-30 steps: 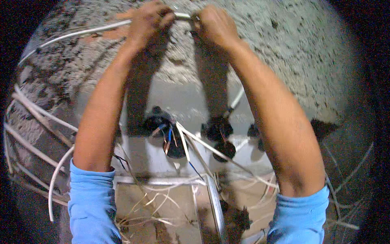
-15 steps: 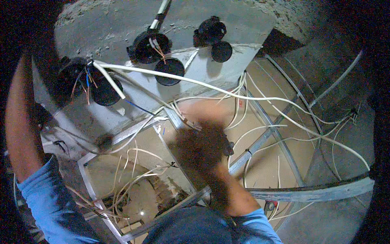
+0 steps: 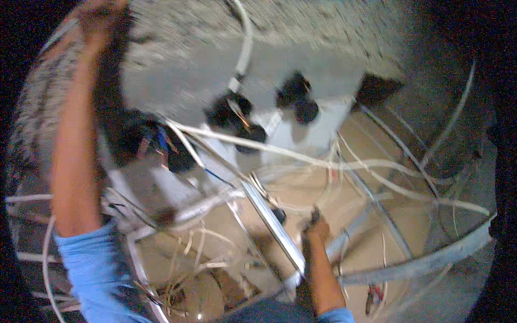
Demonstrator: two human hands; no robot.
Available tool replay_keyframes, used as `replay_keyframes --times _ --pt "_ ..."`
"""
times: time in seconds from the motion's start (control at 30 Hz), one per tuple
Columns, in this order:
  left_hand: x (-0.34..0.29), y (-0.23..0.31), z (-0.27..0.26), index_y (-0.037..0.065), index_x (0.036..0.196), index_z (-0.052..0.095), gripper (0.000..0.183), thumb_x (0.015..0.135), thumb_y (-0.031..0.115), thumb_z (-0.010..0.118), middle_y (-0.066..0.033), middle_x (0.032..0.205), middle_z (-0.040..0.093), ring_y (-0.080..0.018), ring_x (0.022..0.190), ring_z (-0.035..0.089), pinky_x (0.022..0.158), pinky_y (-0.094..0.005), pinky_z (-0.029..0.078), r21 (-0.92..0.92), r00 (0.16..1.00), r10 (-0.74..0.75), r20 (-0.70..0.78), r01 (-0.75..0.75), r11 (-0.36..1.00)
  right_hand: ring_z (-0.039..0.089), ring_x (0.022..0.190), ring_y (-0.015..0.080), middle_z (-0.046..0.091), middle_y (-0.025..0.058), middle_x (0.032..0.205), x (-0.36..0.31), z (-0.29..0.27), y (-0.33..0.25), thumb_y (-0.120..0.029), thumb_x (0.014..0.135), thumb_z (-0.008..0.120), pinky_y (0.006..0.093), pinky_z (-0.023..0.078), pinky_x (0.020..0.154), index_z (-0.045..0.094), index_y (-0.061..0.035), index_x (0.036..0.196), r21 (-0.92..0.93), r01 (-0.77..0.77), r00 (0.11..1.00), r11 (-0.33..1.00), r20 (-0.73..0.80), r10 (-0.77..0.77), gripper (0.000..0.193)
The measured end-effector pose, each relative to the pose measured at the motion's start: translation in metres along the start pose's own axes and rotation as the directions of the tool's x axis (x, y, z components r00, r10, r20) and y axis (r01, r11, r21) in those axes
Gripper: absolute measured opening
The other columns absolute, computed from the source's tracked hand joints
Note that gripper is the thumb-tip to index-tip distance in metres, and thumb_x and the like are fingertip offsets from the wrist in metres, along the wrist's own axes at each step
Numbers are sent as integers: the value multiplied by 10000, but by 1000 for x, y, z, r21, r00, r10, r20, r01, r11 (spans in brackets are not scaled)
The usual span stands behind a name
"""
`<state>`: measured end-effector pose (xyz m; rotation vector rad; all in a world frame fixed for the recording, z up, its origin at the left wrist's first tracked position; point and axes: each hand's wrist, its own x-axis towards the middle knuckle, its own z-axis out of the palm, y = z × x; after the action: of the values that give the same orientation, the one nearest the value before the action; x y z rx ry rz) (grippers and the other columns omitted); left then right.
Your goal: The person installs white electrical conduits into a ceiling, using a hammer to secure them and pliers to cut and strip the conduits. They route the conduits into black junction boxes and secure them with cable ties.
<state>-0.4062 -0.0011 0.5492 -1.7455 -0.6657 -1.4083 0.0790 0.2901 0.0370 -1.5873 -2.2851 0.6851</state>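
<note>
My left hand (image 3: pixel 102 16) is raised at the top left by the rough wall, smeared by motion and partly cut off by the frame edge; its fingers are not clear. Lower right of the middle, my right hand (image 3: pixel 319 230) is closed round a small dark object (image 3: pixel 314 216), too blurred to name. Beside it runs a bright metal stud (image 3: pixel 274 226). White cables (image 3: pixel 258 185) gather near the stud's upper end. A long white cable (image 3: pixel 280 153) crosses the view above my right hand.
Round black electrical boxes (image 3: pixel 307 111) sit in the wall panel, copper wires (image 3: pixel 242 118) coming out of one. A curved metal rail (image 3: pixel 420 264) lies at the right. Red-handled pliers (image 3: pixel 375 295) rest below it. Loose cables (image 3: pixel 215 235) lie among the metal framing at lower left.
My left hand has gone up, now showing at the top left. My right hand has moved right and down from the cable bundle. The whole view has shifted, with more wall showing.
</note>
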Motion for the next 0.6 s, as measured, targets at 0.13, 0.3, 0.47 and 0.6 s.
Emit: replay_keyframes --times 0.13,0.3,0.47,0.6 --pt "-11 21 27 26 691 561 202 834 153 625 -142 715 534 -349 701 541 836 -544 280 953 958 171 231 -258 158 563 1065 408 588 159 1172 -7 -6 -24 -215 774 688 541 479 875 418 -292 1386 -220 -82 997 972 -15 81 673" --pt "-10 27 37 61 757 676 124 749 179 713 -110 797 603 -306 808 578 728 -445 445 959 993 100 65 -90 269 465 1219 412 455 254 1339 -22 35 23 -423 806 684 566 445 931 535 -62 1257 -380 14 999 925 -25 -26 597" --pt "-7 23 34 67 762 687 116 751 179 713 -92 826 614 -301 821 578 733 -438 446 962 988 139 61 -96 257 539 1097 431 549 280 1139 -21 65 47 -190 807 611 577 431 909 484 18 1239 -347 -12 1000 938 13 17 496" --pt "-11 17 27 64 771 685 119 757 179 712 -90 857 616 -304 836 577 747 -440 445 961 992 114 57 -86 263 523 1129 463 505 281 1264 -24 39 30 -121 770 644 524 432 981 423 29 1319 -174 -97 978 980 168 127 610"
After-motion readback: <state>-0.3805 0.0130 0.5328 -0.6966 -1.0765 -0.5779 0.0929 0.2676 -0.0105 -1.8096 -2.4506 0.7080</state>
